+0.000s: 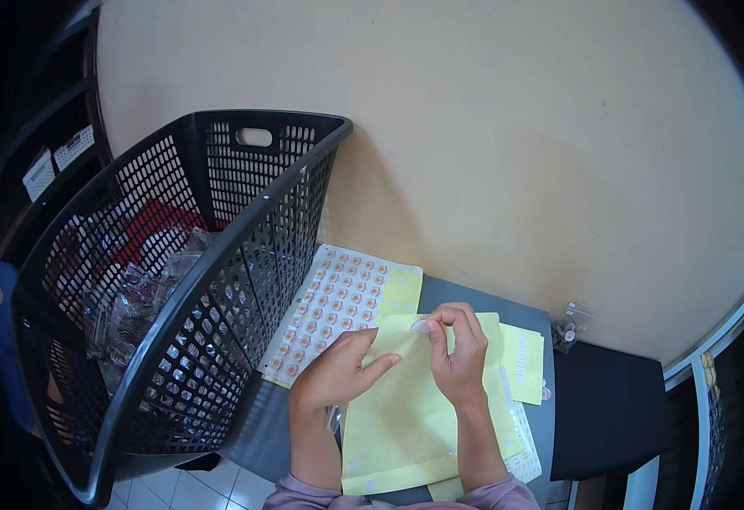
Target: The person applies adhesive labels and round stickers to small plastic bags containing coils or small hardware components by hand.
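Note:
My right hand (459, 353) is closed in a pinch at the top edge of a pale yellow sheet, its thumb and index finger on a small white round sticker (420, 325). The yellow sheet (406, 408) looks like sticker backing paper, with a few small pale marks near its lower edge. My left hand (338, 370) grips the sheet's upper left side, thumb in front and fingers partly hidden behind. Left of it lies a sheet of printed round stickers (329, 306) in rows, with a bare yellow strip at its right.
A tall black plastic basket (274, 200) stands at the left, holding clear plastic packets (125, 314) and something red. More label sheets (525, 361) lie on the grey table (448, 297). A small clear bag (569, 327) sits by the wall, beside a black surface (605, 408).

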{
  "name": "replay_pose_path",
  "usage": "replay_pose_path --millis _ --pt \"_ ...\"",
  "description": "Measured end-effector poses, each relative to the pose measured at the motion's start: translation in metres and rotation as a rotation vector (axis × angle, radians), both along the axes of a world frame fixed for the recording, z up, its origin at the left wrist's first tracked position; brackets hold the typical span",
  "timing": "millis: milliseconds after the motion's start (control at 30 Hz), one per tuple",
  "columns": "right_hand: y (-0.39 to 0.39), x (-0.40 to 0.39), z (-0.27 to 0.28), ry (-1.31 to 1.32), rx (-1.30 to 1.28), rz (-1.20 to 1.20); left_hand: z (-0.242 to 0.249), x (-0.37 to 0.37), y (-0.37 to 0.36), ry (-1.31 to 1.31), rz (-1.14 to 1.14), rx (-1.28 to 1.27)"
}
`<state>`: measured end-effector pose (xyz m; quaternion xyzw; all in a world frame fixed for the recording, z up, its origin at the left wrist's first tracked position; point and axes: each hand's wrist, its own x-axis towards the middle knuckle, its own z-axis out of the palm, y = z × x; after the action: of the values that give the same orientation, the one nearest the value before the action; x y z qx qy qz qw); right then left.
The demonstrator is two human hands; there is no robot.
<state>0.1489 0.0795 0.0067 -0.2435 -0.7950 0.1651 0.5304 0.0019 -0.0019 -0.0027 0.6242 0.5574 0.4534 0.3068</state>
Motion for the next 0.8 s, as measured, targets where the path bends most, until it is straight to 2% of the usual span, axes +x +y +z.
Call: replay_pose_path --millis 500,567,600,700,767,800 --pt "0.006 0.004 0.005 0.107 -0.202 0.041 0.005 0.002 -0.001 -0.037 -0.033 0.015" --pt "0.019 0.011 0.005 0.227 -0.029 -0.053 -0.007 -0.003 0.000 -0.079 -0.045 0.019" --pt "0.020 0.016 0.007 0.294 -0.103 -0.034 -0.008 -0.007 0.000 -0.081 -0.044 0.016" --pt "0.024 0.038 0.017 0.260 -0.204 -0.042 -0.010 -0.014 0.003 -0.041 0.068 -0.123" --pt "0.023 0.061 0.017 0.160 -0.259 -0.149 -0.014 -0.012 0.006 0.195 0.481 -0.031" --pt "0.019 0.075 0.018 0.023 -0.271 -0.210 -0.014 -0.015 0.006 0.230 0.591 -0.082"
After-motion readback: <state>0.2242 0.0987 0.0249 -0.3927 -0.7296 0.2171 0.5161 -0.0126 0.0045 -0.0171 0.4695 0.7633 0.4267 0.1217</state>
